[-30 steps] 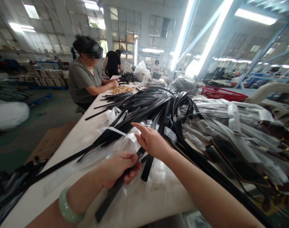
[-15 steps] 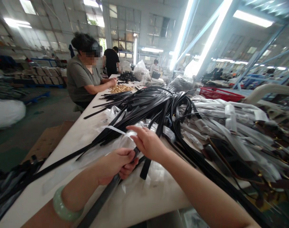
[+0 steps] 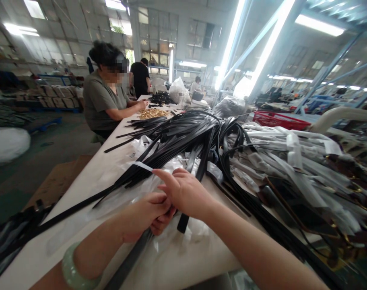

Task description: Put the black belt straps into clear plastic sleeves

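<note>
My left hand (image 3: 147,215) is clenched around a black strap (image 3: 127,262) that runs from my grip down toward seven o'clock, over the near edge of the white worktop (image 3: 89,173). A pale green bangle (image 3: 69,273) sits on that wrist. My right hand (image 3: 186,193) lies just beside the left, touching it, with the forefinger stretched toward eleven o'clock and its tip against a white paper band (image 3: 143,166). Whether the other fingers pinch anything I cannot tell; they curl over the strap and the crumpled clear plastic sleeve (image 3: 123,193) beneath both hands. A second short black strap end (image 3: 182,223) pokes out under my right palm at six o'clock.

At twelve o'clock from my hands a heap of bare black straps (image 3: 183,133) fans across the worktop, some looping upward. At two to three o'clock lies a pile of straps wrapped in clear bags (image 3: 292,161), and beyond it a red basket (image 3: 277,119). At eleven o'clock a person in a grey shirt (image 3: 100,100) sits at the far end with hands by a heap of small gold fittings (image 3: 153,113). A brown cardboard sheet (image 3: 58,181) lies on the floor at nine o'clock.
</note>
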`<state>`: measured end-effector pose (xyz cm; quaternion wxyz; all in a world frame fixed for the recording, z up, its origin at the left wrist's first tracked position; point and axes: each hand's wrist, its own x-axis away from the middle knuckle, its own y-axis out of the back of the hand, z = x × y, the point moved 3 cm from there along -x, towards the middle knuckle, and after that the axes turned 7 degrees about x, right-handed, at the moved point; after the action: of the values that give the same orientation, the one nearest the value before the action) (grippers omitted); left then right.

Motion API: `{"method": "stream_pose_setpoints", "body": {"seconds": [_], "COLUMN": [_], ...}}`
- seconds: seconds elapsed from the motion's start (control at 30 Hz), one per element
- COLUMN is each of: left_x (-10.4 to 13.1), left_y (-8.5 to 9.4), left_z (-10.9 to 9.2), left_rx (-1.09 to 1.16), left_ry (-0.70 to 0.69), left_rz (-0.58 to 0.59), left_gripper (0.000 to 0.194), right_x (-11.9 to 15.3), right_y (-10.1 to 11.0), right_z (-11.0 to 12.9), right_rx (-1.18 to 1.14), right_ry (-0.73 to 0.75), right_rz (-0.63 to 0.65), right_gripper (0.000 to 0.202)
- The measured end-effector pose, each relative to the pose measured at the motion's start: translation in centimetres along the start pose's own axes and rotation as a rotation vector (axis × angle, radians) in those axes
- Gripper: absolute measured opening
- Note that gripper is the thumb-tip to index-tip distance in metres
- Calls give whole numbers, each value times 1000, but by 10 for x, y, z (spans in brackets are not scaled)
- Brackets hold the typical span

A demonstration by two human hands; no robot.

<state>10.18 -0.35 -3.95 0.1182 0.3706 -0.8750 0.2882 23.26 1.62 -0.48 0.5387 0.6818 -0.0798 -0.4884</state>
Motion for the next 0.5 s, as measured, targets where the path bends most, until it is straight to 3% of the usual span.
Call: {"method": "stream_pose_setpoints", "body": {"seconds": [0.2, 0.27, 0.4, 0.5], "left_x": [1, 0, 0, 0], "left_y": [1, -1, -2, -1], "left_z": [-4, -4, -4, -3], "left_rx": [7, -3, -45, -38], "left_ry": [10, -1, -35, -11], "left_rz": [16, 7, -8, 34], "left_gripper": [41, 42, 43, 41], "right_x": [0, -1, -1, -1], "right_y": [11, 8, -1, 5], "right_z": [-40, -27, 8, -11], "right_rx": [109, 82, 6, 45], "right_ry": [-245, -175, 73, -59], "right_rz": [-113, -121, -12, -41], "right_gripper": [34, 32, 33, 36]}}
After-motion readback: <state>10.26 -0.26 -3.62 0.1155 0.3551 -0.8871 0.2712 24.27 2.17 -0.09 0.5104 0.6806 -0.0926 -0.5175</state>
